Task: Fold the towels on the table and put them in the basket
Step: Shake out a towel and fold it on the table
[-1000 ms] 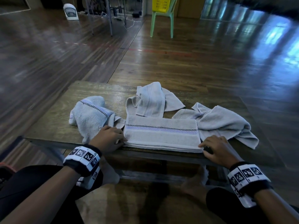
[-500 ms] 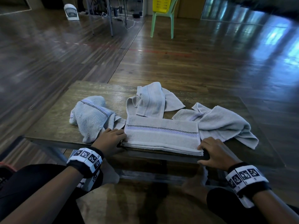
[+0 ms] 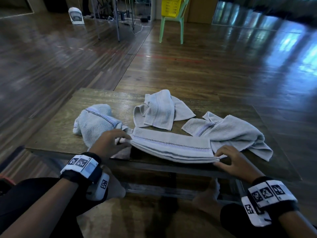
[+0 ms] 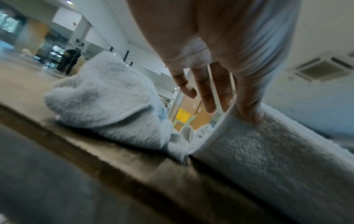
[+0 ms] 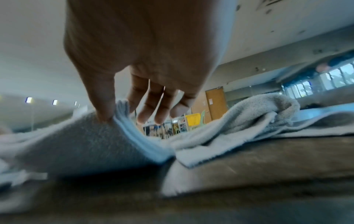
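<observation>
A folded grey towel [image 3: 171, 147] with a chequered stripe lies at the near edge of the wooden table [image 3: 56, 136], its near edge lifted off the wood. My left hand [image 3: 109, 143] pinches its left corner [image 4: 226, 121]. My right hand [image 3: 229, 158] pinches the stacked layers of its right corner [image 5: 122, 109], the other fingers spread. Three unfolded towels lie behind: a pale blue one [image 3: 96, 122] at left, a grey one [image 3: 159, 110] in the middle, a grey one [image 3: 233, 133] at right. The yellow basket [image 3: 171, 6] stands on a green chair [image 3: 171, 26] far across the floor.
The table stands low on a glossy wooden floor, and my knees are under its near edge. A white device [image 3: 76, 16] and metal legs with cables [image 3: 116, 18] are at the far back left.
Both hands have gone from lying flat at the folded towel's ends to pinching its near corners, and the towel's near edge has risen off the table.
</observation>
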The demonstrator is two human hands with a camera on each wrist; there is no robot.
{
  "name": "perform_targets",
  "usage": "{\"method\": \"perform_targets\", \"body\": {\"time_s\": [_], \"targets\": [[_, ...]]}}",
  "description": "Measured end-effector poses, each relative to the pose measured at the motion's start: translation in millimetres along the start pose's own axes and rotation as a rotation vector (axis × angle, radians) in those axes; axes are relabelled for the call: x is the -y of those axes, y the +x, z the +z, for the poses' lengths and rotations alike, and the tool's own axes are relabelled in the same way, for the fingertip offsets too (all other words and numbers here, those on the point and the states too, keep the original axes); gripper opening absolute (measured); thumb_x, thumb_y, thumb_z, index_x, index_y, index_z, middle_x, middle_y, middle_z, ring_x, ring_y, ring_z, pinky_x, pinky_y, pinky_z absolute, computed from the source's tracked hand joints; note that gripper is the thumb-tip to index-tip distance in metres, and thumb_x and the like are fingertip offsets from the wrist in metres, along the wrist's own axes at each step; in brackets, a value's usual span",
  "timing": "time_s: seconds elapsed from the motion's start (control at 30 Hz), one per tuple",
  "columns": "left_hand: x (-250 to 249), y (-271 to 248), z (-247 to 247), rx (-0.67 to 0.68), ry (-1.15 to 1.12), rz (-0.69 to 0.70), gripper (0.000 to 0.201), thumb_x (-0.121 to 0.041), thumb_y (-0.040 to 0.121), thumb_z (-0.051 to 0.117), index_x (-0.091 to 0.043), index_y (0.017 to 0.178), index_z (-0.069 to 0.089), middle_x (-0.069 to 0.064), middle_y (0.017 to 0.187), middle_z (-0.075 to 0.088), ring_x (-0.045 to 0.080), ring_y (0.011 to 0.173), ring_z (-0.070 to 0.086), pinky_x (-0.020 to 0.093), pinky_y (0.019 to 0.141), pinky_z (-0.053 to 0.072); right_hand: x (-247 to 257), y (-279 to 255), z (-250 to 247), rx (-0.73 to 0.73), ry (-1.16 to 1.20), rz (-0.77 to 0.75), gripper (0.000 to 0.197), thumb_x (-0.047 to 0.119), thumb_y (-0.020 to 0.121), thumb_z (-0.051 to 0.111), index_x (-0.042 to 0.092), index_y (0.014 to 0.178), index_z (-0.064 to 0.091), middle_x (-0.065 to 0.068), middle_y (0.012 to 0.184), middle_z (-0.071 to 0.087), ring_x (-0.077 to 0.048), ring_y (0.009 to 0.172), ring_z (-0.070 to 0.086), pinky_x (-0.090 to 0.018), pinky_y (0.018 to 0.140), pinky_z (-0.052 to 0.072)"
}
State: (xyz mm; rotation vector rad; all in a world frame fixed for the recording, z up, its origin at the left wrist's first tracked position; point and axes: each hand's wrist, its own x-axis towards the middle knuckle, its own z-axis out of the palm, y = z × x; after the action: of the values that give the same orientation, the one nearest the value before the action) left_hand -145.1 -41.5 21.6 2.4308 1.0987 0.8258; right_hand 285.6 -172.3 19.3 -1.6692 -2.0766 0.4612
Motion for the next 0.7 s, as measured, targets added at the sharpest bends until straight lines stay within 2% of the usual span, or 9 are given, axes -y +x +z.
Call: {"method": "perform_targets", "body": {"time_s": [0.07,0.1,0.17,0.23,0.3,0.37,0.47,0.57,0.7], "targets": [[-7.9,3.5,-14.8,-0.097,-0.068,-0.065,0.019,-0.02,0.072,0.078,-0.023,0.088,0.07,-0.028,0.074,0.063,-0.006,0.072,0.057,0.008,0.063,0.042,11.3,1.9,-15.4,-0.06,0.122,0.043,0.024,0.057,0.07,0.06,0.039,0.085,0.056,0.015,0.094,0.059,-0.004,0.09,0.055,-0.014,0.074,0.043],[-11.0,5.2,-22.1,-0.118,-0.124,-0.096,0.017,-0.027,0.074,0.076,-0.024,0.089,0.069,-0.029,0.082,0.066,-0.002,0.075,0.06,0.01,0.065,0.044,16.4,2.7,-23.4,-0.077,0.173,0.045,0.03,0.063,0.069,0.059,0.038,0.086,0.057,0.014,0.097,0.059,-0.005,0.091,0.056,-0.013,0.074,0.044],[-16.7,7.8,-34.7,-0.13,-0.247,-0.144,0.022,-0.039,0.077,0.072,-0.022,0.092,0.071,-0.017,0.092,0.07,0.001,0.081,0.064,0.015,0.073,0.049,22.8,5.0,-37.6,-0.093,0.278,0.017,0.041,0.073,0.071,0.054,0.034,0.083,0.061,0.011,0.093,0.061,-0.008,0.088,0.059,-0.016,0.075,0.047],[-21.7,11.7,-40.9,-0.127,-0.37,-0.206,0.022,-0.033,0.082,0.069,-0.016,0.096,0.072,-0.006,0.093,0.073,0.002,0.084,0.065,0.016,0.076,0.051,24.3,9.0,-48.0,-0.101,0.371,0.017,0.048,0.074,0.072,0.052,0.028,0.08,0.064,0.008,0.09,0.061,-0.01,0.088,0.058,-0.02,0.079,0.046],[-27.0,16.4,-40.6,-0.09,-0.403,-0.246,0.015,-0.021,0.084,0.066,-0.017,0.097,0.072,-0.007,0.093,0.072,0.002,0.087,0.065,0.015,0.073,0.051,22.5,15.5,-51.0,-0.103,0.413,0.062,0.056,0.075,0.07,0.053,0.021,0.078,0.063,0.003,0.088,0.061,-0.01,0.087,0.058,-0.018,0.082,0.044],[-25.2,22.7,-33.5,-0.017,-0.348,-0.259,0.012,-0.018,0.087,0.064,-0.021,0.095,0.071,-0.013,0.094,0.071,0.001,0.087,0.064,0.011,0.073,0.05,20.7,24.7,-45.4,-0.07,0.385,0.152,0.045,0.06,0.079,0.057,0.015,0.076,0.061,-0.001,0.086,0.061,-0.013,0.084,0.058,-0.021,0.081,0.043],[-11.7,32.7,-15.3,0.058,-0.21,-0.304,0.01,-0.018,0.088,0.063,-0.025,0.09,0.069,-0.009,0.086,0.072,0.006,0.086,0.064,0.016,0.076,0.049,8.5,43.6,-27.4,-0.03,0.204,0.282,0.017,0.021,0.09,0.057,0.01,0.078,0.062,-0.006,0.084,0.061,-0.019,0.083,0.058,-0.027,0.077,0.043],[-1.7,40.2,5.6,0.103,-0.091,-0.34,0.009,-0.02,0.089,0.06,-0.021,0.093,0.067,-0.004,0.089,0.067,0.014,0.087,0.062,0.022,0.073,0.044,-3.6,60.2,-10.9,-0.011,0.006,0.257,0.021,0.019,0.088,0.06,0.023,0.068,0.058,0.005,0.076,0.058,-0.012,0.077,0.056,-0.032,0.073,0.043],[4.0,48.9,21.4,0.102,0.022,-0.412,0.014,-0.027,0.091,0.055,-0.02,0.099,0.065,-0.003,0.092,0.065,0.016,0.089,0.059,0.025,0.072,0.039,-13.7,72.8,-4.4,-0.033,-0.095,0.324,0.023,0.029,0.088,0.056,0.017,0.07,0.059,0.003,0.074,0.058,-0.016,0.075,0.054,-0.041,0.074,0.046]]}}
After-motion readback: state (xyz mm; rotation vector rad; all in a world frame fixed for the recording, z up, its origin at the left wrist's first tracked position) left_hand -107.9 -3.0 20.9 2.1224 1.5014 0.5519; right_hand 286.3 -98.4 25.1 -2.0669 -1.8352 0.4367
